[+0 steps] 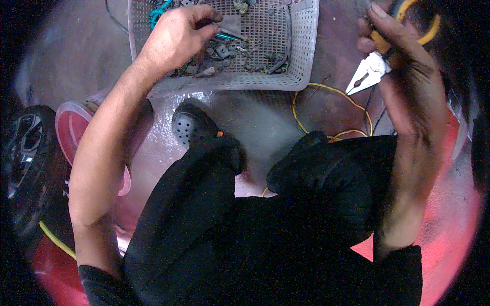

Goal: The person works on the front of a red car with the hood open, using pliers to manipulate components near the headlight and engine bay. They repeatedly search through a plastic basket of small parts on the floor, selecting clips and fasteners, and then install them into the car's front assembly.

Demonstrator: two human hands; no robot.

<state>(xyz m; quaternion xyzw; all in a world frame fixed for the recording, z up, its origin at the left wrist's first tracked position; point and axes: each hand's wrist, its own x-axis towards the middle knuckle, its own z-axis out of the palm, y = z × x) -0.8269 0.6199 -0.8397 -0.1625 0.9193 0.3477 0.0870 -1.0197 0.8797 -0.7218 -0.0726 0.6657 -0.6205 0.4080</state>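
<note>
My left hand (178,38) is over a pale perforated plastic basket (306,51), its thumb and fingers pinched together. Whether the grey flat piece (230,23) at the fingertips is held or lies behind them, I cannot make out. A thin teal rod (227,36) shows just below the thumb. Small dark metal parts and scraps (222,51) are scattered over the basket's mesh bottom. Out to the right of the basket, my right hand (403,43) grips pliers (370,71) with yellow handles; their pale jaws point down and to the left.
A yellow cord (326,87) loops across the floor between the basket and my right knee. At the left stand a black-tyred wheel (30,158) and a pink tub (71,127). My grey perforated clog (189,125) is just in front of the basket. Teal cord (158,15) lies inside the basket's left end.
</note>
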